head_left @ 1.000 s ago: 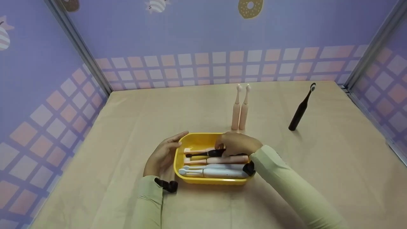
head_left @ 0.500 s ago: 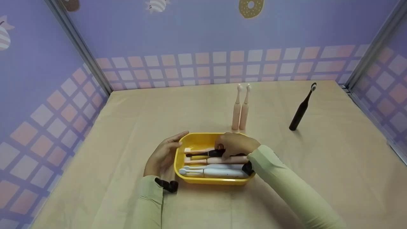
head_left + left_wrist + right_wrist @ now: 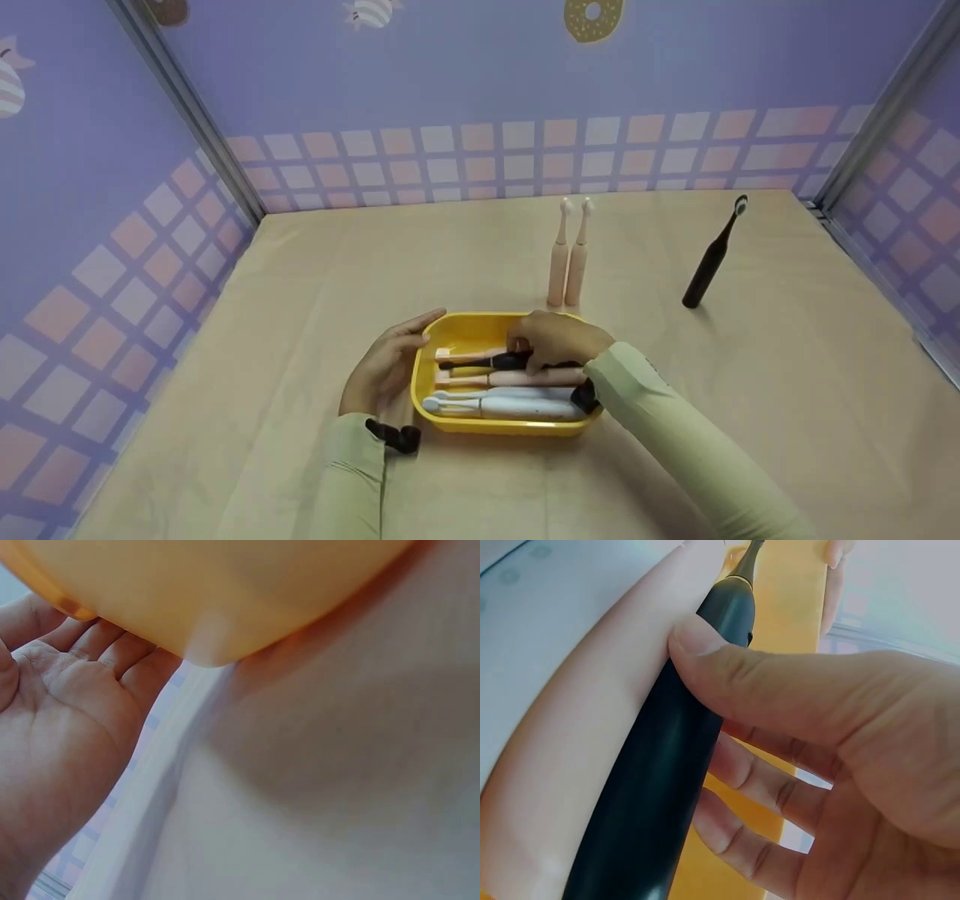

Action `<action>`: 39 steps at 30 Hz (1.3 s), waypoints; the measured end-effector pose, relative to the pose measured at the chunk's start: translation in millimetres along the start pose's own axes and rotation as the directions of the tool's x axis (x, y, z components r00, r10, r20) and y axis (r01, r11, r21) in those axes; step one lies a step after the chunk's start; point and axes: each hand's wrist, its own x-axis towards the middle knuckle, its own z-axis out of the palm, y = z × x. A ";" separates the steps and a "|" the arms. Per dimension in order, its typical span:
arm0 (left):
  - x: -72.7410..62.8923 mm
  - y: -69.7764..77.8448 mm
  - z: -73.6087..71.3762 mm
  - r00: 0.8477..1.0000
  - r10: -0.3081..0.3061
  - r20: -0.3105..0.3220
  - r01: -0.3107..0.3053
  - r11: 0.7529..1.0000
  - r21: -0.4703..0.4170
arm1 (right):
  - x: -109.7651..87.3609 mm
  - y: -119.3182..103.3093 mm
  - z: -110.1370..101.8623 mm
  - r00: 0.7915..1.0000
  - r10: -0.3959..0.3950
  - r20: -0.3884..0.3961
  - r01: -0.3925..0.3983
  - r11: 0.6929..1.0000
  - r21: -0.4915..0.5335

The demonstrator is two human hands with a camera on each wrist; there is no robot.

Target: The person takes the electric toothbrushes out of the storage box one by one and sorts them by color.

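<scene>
Tub (image 3: 517, 427) holds the black brush (image 3: 656, 757), pinched by the right hand (image 3: 559, 339); the left hand (image 3: 379, 367) touches the tub's end, whether clamped I cannot tell. Gripping seems the step; the next move likely calls for avoiding the pink brush (image 3: 577, 742) alongside.

Dim in head view, softly shadowed on the bench (image 3: 480, 495) toward its near edge; blurred around the yellow tray (image 3: 255, 592) in left wrist view; washed out beyond its rim in right wrist view.

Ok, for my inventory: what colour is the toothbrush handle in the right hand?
The toothbrush handle is black, best seen in the right wrist view.
</scene>
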 end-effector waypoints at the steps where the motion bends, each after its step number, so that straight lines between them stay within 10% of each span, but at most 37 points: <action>1: 0.1 -0.1 -0.1 1.000 -0.001 -0.002 0.001 1.000 -0.001 | -0.1 0.4 0.3 1.000 -0.003 -0.002 0.003 1.000 0.005; 39: -0.3 -0.6 0.6 1.000 -0.016 -0.020 0.016 1.000 -0.015 | -4.0 1.7 -5.2 0.993 -0.036 0.109 0.041 0.998 -0.045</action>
